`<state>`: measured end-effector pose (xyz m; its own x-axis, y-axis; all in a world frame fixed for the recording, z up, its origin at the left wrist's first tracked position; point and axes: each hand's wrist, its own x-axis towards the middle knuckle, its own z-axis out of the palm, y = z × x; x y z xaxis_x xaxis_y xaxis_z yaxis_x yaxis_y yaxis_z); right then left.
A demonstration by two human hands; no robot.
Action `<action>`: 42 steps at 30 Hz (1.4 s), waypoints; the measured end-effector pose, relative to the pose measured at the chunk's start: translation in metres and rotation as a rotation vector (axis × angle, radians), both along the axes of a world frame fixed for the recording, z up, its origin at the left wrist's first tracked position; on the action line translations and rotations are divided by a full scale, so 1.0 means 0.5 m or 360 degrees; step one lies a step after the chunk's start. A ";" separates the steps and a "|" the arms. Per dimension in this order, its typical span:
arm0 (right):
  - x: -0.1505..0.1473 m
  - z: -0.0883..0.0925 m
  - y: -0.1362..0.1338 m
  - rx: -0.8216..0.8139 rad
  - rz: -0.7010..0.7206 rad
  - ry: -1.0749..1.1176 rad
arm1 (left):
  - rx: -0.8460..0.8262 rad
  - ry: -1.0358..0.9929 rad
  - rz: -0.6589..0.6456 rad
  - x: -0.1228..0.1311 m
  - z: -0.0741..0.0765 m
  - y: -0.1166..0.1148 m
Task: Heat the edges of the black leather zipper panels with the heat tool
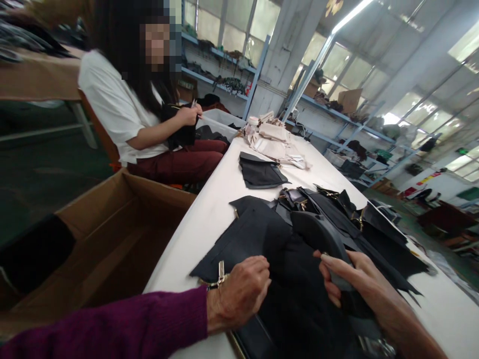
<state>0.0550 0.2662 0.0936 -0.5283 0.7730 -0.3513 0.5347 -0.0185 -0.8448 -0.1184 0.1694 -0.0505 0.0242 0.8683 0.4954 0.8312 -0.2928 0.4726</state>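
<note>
The long white worktop (209,214) ran away from the person, with an open cardboard box (123,234) standing beside its left edge and a co-worker in a white top (112,104) seated at the far end, busy with a dark piece of their own. A tangled heap of black pieces (348,214) with brass fittings lay just beyond the hands, and by the look of it was unsorted. A broad black panel (277,239) lay spread on the near worktop under both hands, so the work seemed to be mid-piece. Further up, a small flat stack of black pieces (260,174) lay apart, seemingly dealt with. The left hand (241,291) had its fingers curled shut, pinching the panel's near edge. The right hand (355,279) had its fingers clamped on a dark curved flap (325,239). A small metal fitting (221,271) sat at the panel's corner.
</note>
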 end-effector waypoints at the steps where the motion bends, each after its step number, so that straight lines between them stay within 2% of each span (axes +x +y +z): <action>1: 0.004 0.000 -0.003 -0.0005 -0.0005 -0.0004 | 0.0030 -0.0141 0.0081 -0.015 0.004 0.010; 4: 0.000 -0.001 -0.015 -0.0038 -0.0005 -0.0066 | 0.0167 -0.0479 0.0519 -0.077 0.010 0.049; 5: -0.007 -0.001 -0.020 -0.0048 0.0020 -0.0087 | 0.0135 -0.0590 0.0635 -0.100 0.011 0.062; 8: -0.034 0.001 -0.036 -0.0061 0.0122 -0.0062 | -0.0185 -0.0921 0.0720 -0.157 0.014 0.097; 10: -0.051 0.002 -0.044 -0.0065 0.0198 -0.0047 | -0.0296 -0.1034 0.0676 -0.178 0.019 0.110; 15: -0.066 -0.012 -0.049 -0.0132 0.0361 0.0009 | -0.0244 -0.1082 0.0507 -0.183 0.038 0.110; 20: -0.072 -0.019 -0.053 -0.0160 0.0340 0.0044 | -0.0209 -0.1482 -0.0200 -0.175 0.071 0.085; 21: -0.076 -0.017 -0.055 -0.0148 0.0339 0.0040 | -0.0214 -0.1535 -0.0283 -0.174 0.078 0.079; 25: -0.096 -0.005 -0.061 -0.0081 0.0384 0.0078 | -0.0247 -0.1492 -0.0366 -0.171 0.097 0.059; 29: -0.097 0.001 -0.065 -0.0061 0.0265 0.0104 | -0.0295 -0.1509 -0.0398 -0.165 0.099 0.051; 34: -0.066 0.016 -0.063 0.0044 0.0256 0.0155 | -0.0385 -0.1669 -0.0299 -0.162 0.077 0.051; 39: 0.018 0.039 -0.067 0.0083 0.0002 0.0173 | -0.0413 -0.1667 0.0256 -0.178 0.035 0.048; 42: 0.079 0.042 -0.087 0.0032 -0.0110 0.0136 | -0.0431 -0.1570 0.0380 -0.184 0.021 0.041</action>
<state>0.0946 0.2226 0.1148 -0.5006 0.8151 -0.2914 0.4589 -0.0355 -0.8878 -0.2106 0.1899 -0.0402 -0.4711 0.8820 -0.0089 0.0645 0.0445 0.9969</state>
